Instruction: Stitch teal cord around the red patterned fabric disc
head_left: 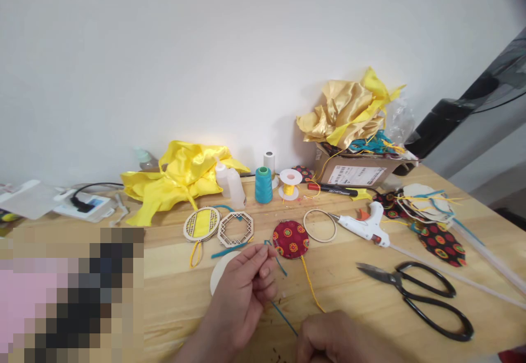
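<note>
My left hand [242,292] is raised over the wooden table [353,297], fingers pinched on a thin teal cord [280,264] near its upper end. The cord runs down toward my right hand [332,338] at the bottom edge, closed with knuckles up; its lower end reaches that fist. Just beyond my left fingertips lies a red patterned fabric disc [290,238] with a yellow cord [311,289] trailing from it. A plain pale disc [217,278] sits partly hidden under my left hand.
Two wooden lattice ornaments [217,226], a wooden ring [319,225], a white glue gun [364,225] and black scissors [423,297] lie around. Thread spools [263,185], yellow satin [176,179] and a cardboard box [357,172] of fabric stand at the wall. More fabric discs [441,242] lie right.
</note>
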`<state>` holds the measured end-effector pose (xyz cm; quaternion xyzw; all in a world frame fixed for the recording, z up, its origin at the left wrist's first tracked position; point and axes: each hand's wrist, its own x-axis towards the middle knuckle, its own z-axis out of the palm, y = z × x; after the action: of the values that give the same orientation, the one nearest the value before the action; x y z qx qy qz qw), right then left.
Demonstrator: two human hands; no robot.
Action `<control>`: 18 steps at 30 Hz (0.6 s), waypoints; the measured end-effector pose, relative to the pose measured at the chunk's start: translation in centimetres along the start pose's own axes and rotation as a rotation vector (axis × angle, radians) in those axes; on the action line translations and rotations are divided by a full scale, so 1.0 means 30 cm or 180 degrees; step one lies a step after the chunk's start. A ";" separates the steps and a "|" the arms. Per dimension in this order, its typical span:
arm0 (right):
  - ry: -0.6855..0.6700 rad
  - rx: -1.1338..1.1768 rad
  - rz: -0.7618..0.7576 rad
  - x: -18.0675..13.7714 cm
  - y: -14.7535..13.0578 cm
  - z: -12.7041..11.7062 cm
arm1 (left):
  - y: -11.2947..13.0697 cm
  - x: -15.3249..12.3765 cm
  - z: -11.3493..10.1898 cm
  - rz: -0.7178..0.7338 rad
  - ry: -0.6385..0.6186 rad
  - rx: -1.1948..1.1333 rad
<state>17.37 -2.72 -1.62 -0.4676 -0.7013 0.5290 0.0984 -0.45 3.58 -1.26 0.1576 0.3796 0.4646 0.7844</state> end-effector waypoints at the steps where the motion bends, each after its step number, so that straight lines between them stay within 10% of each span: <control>1: 0.0154 0.0101 -0.0010 0.003 -0.008 -0.012 | 0.000 0.000 -0.002 0.0006 0.0035 0.0049; 6: 0.1363 0.0615 -0.0261 0.081 -0.070 -0.095 | 0.002 -0.005 0.002 0.0157 0.0222 0.0390; 18: 0.0139 0.3562 0.0782 0.370 -0.200 -0.170 | 0.006 0.004 -0.008 0.0810 0.0556 0.1068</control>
<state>11.26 9.01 1.58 -0.4332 -0.2527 0.8174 0.2832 -0.70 3.74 -1.37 0.2916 0.4951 0.5021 0.6464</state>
